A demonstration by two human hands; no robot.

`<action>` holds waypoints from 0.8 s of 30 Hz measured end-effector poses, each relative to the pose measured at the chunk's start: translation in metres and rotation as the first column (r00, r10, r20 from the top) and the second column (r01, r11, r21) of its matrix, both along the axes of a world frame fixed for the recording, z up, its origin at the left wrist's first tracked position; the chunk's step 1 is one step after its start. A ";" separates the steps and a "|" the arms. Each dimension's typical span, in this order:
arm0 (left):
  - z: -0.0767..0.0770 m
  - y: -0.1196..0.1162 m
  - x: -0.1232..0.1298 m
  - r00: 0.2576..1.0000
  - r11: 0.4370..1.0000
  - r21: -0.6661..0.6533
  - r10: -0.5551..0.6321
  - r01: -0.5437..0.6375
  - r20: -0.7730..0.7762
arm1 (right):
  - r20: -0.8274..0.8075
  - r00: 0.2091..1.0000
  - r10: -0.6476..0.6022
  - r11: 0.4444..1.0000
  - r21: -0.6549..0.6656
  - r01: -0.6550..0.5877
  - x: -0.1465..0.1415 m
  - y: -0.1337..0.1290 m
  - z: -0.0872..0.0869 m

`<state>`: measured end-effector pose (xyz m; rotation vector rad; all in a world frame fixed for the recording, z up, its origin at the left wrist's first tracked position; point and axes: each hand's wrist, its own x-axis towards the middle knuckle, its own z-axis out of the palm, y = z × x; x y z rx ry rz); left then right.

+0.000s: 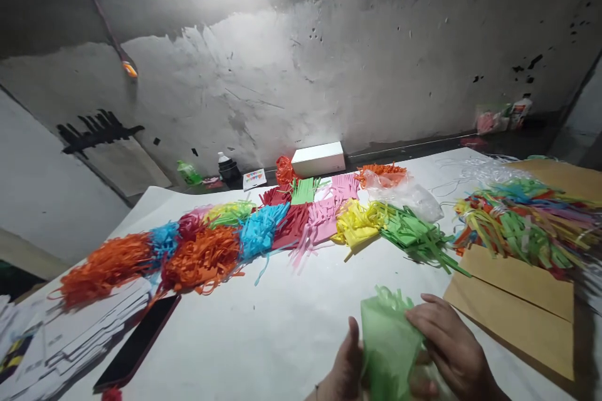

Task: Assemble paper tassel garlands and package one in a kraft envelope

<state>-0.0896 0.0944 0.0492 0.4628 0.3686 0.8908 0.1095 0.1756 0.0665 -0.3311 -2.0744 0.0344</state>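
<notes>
In the head view, a light green piece of fringed tissue paper point(390, 341) is held upright above the white table near the front edge of the picture. Its fringe curls out at the top, and the sheet looks partly see-through. My left hand point(347, 363) grips it from the left side, thumb up, other fingers mostly hidden behind it. On the right, my right hand point(449, 341) closes on its upper edge with bent fingers. Beyond the hands lie bundles of cut paper fringe: green point(411, 232), yellow point(360, 225), pink point(322, 219) and blue point(264, 229).
Orange fringe point(202, 257) lies left, near a phone point(138, 341) and stacked cut paper point(89, 338). To the right are a brown envelope point(517, 310) and a mixed-colour tassel pile point(522, 222). A white box point(318, 160) stands by the wall, beside a clear plastic bag point(414, 200).
</notes>
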 end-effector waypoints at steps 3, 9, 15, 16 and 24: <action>-0.013 -0.009 0.018 0.998 0.997 0.057 -0.057 0.056 0.017 | -0.055 0.989 -0.137 0.989 -0.056 0.134 0.015 0.012 0.010; 0.017 -0.017 -0.004 0.991 0.993 0.095 0.078 -0.068 -0.106 | 0.022 0.911 -0.412 0.889 0.230 0.396 0.069 -0.008 0.049; 0.025 -0.052 -0.105 0.634 0.953 0.081 0.256 -0.292 -0.729 | 0.271 0.943 -0.195 0.947 0.302 0.109 0.009 -0.055 -0.020; 0.021 -0.060 -0.119 0.431 0.931 0.168 0.304 -0.324 -0.850 | 0.205 0.962 -0.183 0.958 0.255 0.128 -0.004 -0.060 -0.037; -0.035 -0.077 -0.068 -0.111 0.259 0.772 0.964 0.580 -0.240 | 0.308 0.941 -0.141 0.989 0.093 0.118 -0.023 -0.079 -0.078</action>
